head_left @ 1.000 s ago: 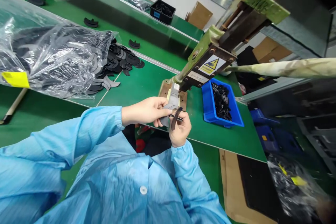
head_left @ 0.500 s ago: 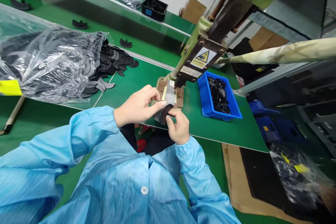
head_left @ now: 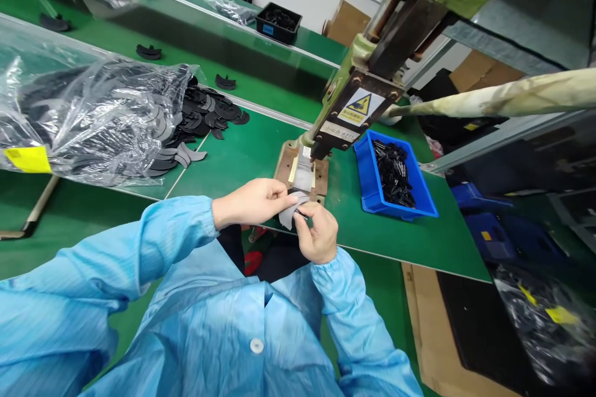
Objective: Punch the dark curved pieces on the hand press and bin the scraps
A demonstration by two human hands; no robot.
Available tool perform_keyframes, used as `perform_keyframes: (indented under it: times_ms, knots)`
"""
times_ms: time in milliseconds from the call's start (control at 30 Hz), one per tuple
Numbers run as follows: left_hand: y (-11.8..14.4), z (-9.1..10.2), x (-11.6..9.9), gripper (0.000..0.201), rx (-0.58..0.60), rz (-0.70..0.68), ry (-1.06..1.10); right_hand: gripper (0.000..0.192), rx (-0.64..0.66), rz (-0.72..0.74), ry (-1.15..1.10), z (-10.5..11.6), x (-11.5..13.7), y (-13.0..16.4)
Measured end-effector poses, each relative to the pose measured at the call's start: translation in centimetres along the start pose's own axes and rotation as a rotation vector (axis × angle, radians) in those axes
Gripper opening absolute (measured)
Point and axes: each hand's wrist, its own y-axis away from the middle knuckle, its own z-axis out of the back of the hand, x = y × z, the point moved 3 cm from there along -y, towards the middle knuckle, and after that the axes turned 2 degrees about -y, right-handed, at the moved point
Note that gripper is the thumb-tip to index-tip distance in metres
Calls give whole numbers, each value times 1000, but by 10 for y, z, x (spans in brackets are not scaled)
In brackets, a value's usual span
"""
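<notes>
My left hand (head_left: pixel 251 203) and my right hand (head_left: pixel 318 231) meet at the front edge of the green bench, both pinching one small grey curved flat piece (head_left: pixel 289 213). They sit just in front of the press base plate (head_left: pixel 285 164), under the green press head (head_left: pixel 354 105) with its yellow warning label. Both arms wear light blue sleeves. Whether my right fingers hold a second small part is hidden.
A clear plastic bag (head_left: pixel 88 118) spills several black curved pieces (head_left: pixel 205 115) at the left. A blue bin (head_left: pixel 371 185) of small black parts stands right of the press. A long wrapped lever (head_left: pixel 503 99) reaches right. A black bin (head_left: pixel 278 22) sits on the far bench.
The piece between my fingers has turned from showing its dark face to showing its grey face. My hands stayed in front of the press; the view shifted slightly.
</notes>
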Motion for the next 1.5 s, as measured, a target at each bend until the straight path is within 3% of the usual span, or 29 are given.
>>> perform_keyframes:
  times_ms: [67, 167, 333, 400, 467, 567, 667, 833, 967, 1133, 1333, 1433, 1500]
  knots:
    - [-1, 1, -2, 44, -82, -44, -35, 17, -10, -15, -13, 0, -4, 1]
    - [-4, 0, -2, 34, -118, -57, 136, 18, -56, -61, -35, -1, -11, 3]
    - [-11, -3, 5, 45, 167, 74, 399, 21, -27, -121, -79, 2, -22, 9]
    - [-20, 11, 15, 46, 85, 93, 412, 27, -43, -179, -76, 13, -33, 14]
    - [-36, 35, 32, 45, -134, 109, 432, 29, -122, -270, -56, 29, -49, 24]
    - [-72, 72, 68, 40, -402, 242, 530, 26, -263, -417, -14, 51, -78, 45]
    - [-125, 97, 94, 34, -481, 404, 587, 25, -308, -508, 8, 59, -99, 61]
    - [-226, 117, 89, 23, -529, 343, 569, 25, -236, -559, 29, 57, -105, 66]
    - [-265, 113, 93, 27, -535, 305, 509, 22, -221, -569, 52, 60, -104, 64]
    - [-254, 99, 123, 28, -587, 230, 356, 23, -192, -570, 55, 59, -105, 65]
    - [-222, 91, 133, 48, -494, 97, 217, 27, -137, -529, 39, 61, -94, 54]
    - [-209, 90, 136, 58, -456, 40, 17, 34, -89, -516, 68, 77, -86, 41]
    - [-203, 90, 142, 57, -481, 28, -101, 37, -81, -525, 135, 100, -88, 29]
